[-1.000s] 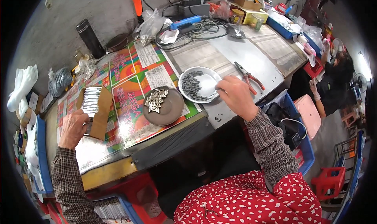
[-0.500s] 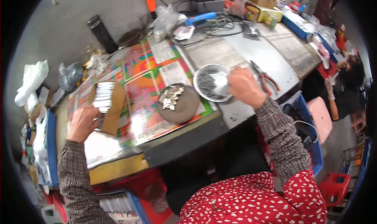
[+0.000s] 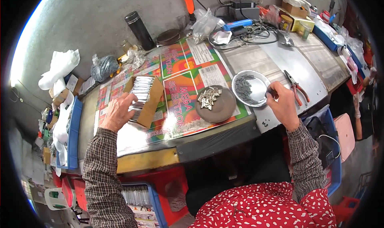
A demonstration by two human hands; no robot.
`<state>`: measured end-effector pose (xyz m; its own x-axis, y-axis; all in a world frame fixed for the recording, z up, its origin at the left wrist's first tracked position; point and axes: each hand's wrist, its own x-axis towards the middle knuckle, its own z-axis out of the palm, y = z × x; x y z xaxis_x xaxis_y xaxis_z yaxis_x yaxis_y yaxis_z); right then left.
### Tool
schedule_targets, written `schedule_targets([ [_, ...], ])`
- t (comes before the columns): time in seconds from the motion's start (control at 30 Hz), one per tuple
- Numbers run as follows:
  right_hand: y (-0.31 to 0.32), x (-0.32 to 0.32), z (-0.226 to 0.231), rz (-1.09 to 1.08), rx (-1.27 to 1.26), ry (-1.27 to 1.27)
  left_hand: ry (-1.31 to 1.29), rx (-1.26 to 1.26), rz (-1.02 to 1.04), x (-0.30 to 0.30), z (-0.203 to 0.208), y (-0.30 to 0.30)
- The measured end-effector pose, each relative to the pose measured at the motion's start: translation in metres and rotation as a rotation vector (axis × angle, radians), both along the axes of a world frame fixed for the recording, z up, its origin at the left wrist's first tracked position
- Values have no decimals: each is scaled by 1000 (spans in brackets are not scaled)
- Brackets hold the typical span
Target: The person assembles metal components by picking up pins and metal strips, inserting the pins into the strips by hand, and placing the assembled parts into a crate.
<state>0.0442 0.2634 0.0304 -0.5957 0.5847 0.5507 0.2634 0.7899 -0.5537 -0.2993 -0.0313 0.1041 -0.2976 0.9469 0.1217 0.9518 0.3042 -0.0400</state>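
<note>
A shallow cardboard box (image 3: 154, 102) on the left of the bench holds a row of slim silvery-white pieces (image 3: 143, 88). My left hand (image 3: 118, 113) lies at its near left side, thumb and fingers apart, fingertips at the pieces. To the right, a white bowl (image 3: 262, 78) contains many small dark grey pin-like pieces (image 3: 245, 88). At the bowl's right rim my right hand (image 3: 285, 106) is closed in a pinch around something small and dark, seemingly some of those pieces. Between the hands, a round grey-brown dish (image 3: 220, 110) carries a heap of small silvery metal parts (image 3: 209, 97).
Red-handled pliers (image 3: 297, 88) lie right of the bowl. A black cylindrical flask (image 3: 140, 30), coiled cables (image 3: 256, 36) and a blue tool (image 3: 238, 25) stand or lie along the wall. Blue bins (image 3: 74, 136) flank the bench; another person's arm (image 3: 357, 112) shows far right.
The view has shifted left, so the bench appears farther right. My right hand has lowered to the bowl's right rim, and my left hand's fingers have spread over the box's pieces.
</note>
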Motion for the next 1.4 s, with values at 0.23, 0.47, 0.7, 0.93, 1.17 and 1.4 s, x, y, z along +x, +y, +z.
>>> schedule_targets([
  [0.23, -22, 3, 6, 85, -76, 85, 16, 24, 26, -3, -6, 3],
  [0.47, -36, 8, 3, 136, -132, 98, -2, 47, 1, -6, -13, 4],
  [0.7, -47, 13, 7, 171, -183, 155, 74, 92, 95, 1, -16, 0],
  [0.93, -56, 23, 7, 199, -255, 161, 29, 252, 123, -4, -28, -4],
  [1.17, -67, 34, 10, 199, -256, 177, 188, 657, 61, 29, -28, -6],
  [1.4, -80, 40, 14, 244, -406, 204, -446, 770, 209, 152, -22, -16],
])
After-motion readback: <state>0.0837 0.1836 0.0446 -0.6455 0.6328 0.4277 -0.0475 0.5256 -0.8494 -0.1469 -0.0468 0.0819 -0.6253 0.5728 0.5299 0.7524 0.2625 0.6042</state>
